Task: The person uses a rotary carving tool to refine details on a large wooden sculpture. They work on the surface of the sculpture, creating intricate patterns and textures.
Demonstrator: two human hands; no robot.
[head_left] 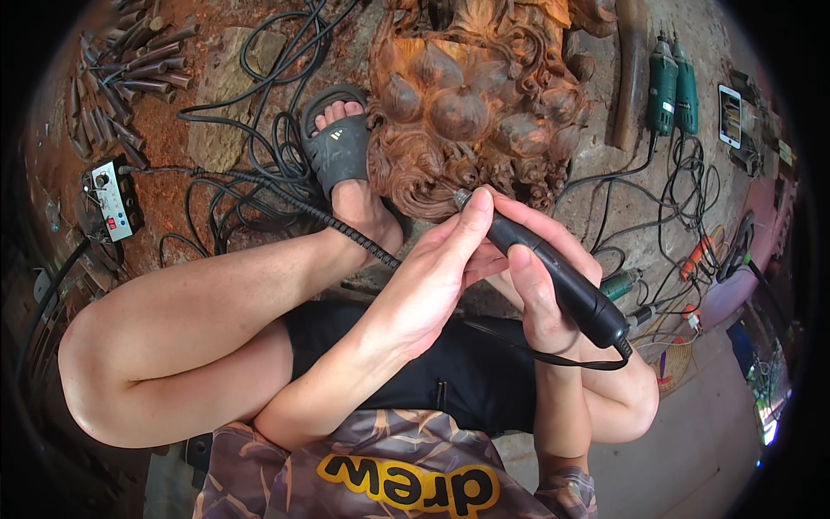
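A black rotary carving handpiece lies slanted across my fingers, its metal nose pointing up and left. My right hand is wrapped round its barrel, with the thumb along the near side. Close to the nose, my left hand is closed on the front end, thumb uppermost. The nose meets the near edge of a brown wood carving, which has rounded fruit shapes and curling swirls. Whether the bit touches the wood is hidden. From the handpiece's rear a black cord loops back under my right wrist.
My sandalled foot stands left of the carving among coiled black cables. Further left are a white control box and a pile of carving tools. At the right lie two green power tools, a phone and more cords.
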